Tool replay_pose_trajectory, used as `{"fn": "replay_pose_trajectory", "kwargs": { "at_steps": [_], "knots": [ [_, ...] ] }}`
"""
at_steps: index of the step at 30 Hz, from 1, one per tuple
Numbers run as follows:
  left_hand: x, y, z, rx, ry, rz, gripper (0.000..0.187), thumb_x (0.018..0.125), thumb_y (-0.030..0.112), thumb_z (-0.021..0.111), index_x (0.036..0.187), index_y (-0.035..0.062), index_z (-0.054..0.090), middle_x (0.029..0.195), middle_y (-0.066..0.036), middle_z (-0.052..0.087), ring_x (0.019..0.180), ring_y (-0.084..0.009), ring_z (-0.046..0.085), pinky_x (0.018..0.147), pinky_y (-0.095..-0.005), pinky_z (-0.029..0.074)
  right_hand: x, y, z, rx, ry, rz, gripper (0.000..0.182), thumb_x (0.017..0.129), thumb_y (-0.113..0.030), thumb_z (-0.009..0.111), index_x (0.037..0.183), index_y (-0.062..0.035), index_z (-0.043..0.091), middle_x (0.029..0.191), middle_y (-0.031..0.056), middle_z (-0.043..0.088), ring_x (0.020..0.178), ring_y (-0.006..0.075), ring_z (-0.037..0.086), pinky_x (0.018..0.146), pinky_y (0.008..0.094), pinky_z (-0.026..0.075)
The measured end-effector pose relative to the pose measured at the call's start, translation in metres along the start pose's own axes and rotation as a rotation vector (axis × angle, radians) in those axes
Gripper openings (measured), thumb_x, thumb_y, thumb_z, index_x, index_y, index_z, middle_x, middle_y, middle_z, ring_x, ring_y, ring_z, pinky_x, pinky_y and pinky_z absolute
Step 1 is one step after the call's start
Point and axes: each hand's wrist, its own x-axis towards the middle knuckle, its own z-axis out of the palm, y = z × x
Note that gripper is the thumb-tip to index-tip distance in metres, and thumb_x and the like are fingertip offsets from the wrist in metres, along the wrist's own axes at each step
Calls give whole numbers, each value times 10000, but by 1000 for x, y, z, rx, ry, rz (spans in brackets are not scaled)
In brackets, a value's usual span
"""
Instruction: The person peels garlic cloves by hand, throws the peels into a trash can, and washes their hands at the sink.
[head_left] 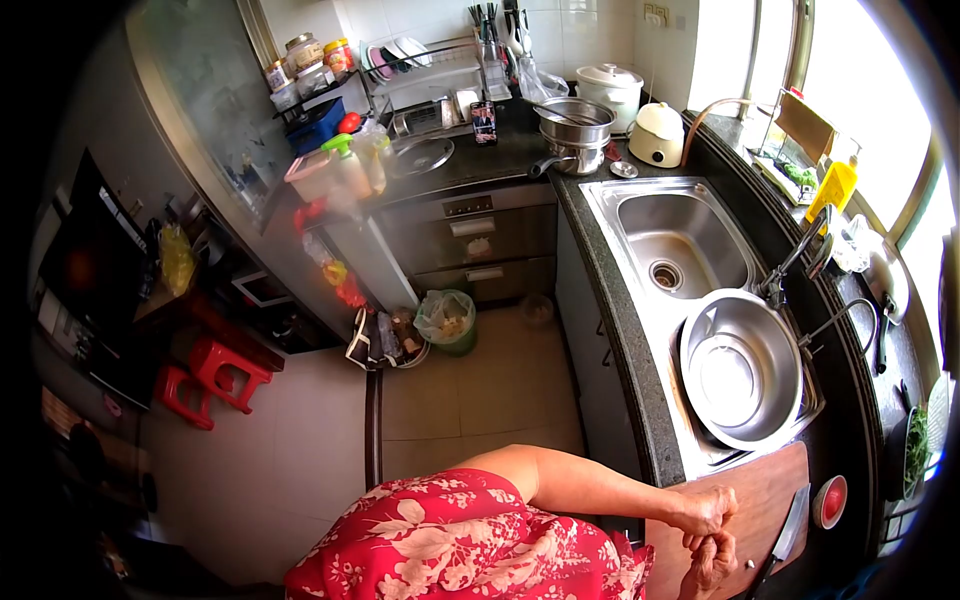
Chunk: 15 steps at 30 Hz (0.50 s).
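Observation:
My left hand is closed above the wooden cutting board, its fingertips bent down against my right hand. My right hand is closed too, its fingers pinched together just below the left. Whatever sits between the fingertips is too small or hidden to make out. A tiny white piece lies on the board beside the right hand. Farther right on the board rests a kitchen knife, its dark handle toward the bottom edge. A small bowl with a red inside stands just past the knife.
A large steel basin sits over one side of the sink, next to the bare sink bowl and faucet. Pots and a cream kettle stand at the back corner. Greens lie at the right; a bin stands on the floor.

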Motion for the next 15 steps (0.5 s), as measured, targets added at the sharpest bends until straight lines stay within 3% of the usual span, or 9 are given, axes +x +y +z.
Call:
{"fn": "replay_pose_trajectory", "kwargs": {
  "at_steps": [15],
  "knots": [
    [1, -4, -1, 25, -28, -9, 180, 741, -12, 528, 578, -50, 461, 445, -131, 497, 362, -188, 546, 285, -274, 429, -3, 20, 0, 248, -6, 141, 133, 848, -110, 491, 840, -19, 589, 626, -3, 480, 555, 69, 417, 485, 189, 318]
  ]
}}
